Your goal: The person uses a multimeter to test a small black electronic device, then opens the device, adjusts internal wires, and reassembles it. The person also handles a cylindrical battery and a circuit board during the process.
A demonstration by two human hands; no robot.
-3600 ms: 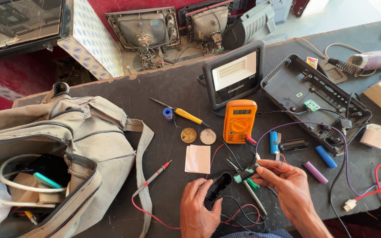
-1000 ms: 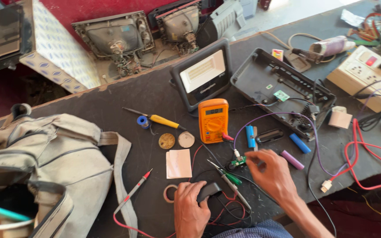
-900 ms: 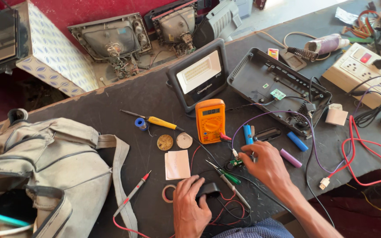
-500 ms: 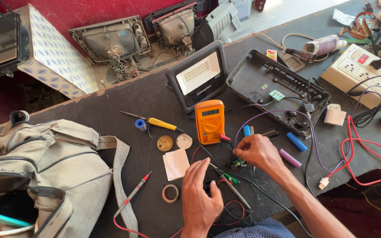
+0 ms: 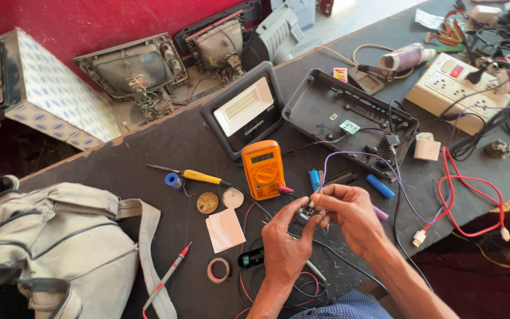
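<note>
Both hands up over the dark surface [image 5: 119, 159], meeting just in front of the orange multimeter [image 5: 262, 168]. Left hand [image 5: 284, 245] and right hand [image 5: 352, 215] are pinched together on one small dark part [image 5: 307, 212], fingers of both clenched on it; too small and too covered to say what it is. A purple wire [image 5: 349, 155] runs from the pinch point up and over toward the open black housing [image 5: 349, 118], which has a small green board [image 5: 349, 126] inside. Multimeter lies flat, red lead plugged at its lower right corner. Left of it: yellow-handled screwdriver [image 5: 199, 176], blue tape roll [image 5: 174, 180] touching its shaft, two round discs [image 5: 219, 199] side by side, a pale square card [image 5: 224, 229] below them. Red probe [image 5: 169, 273] lies diagonally near the grey bag [image 5: 60, 242]; a tape ring [image 5: 218, 270] sits between probe and my left wrist. Black cylindrical piece [image 5: 250, 258] just beside the left wrist, on a tangle of red and black leads. Blue cells [image 5: 379, 185] near my right hand. LED floodlight [image 5: 244, 109] propped behind the multimeter. Red cable loop [image 5: 467, 201] well to the right, white socket board [image 5: 458, 88] beyond it.
</note>
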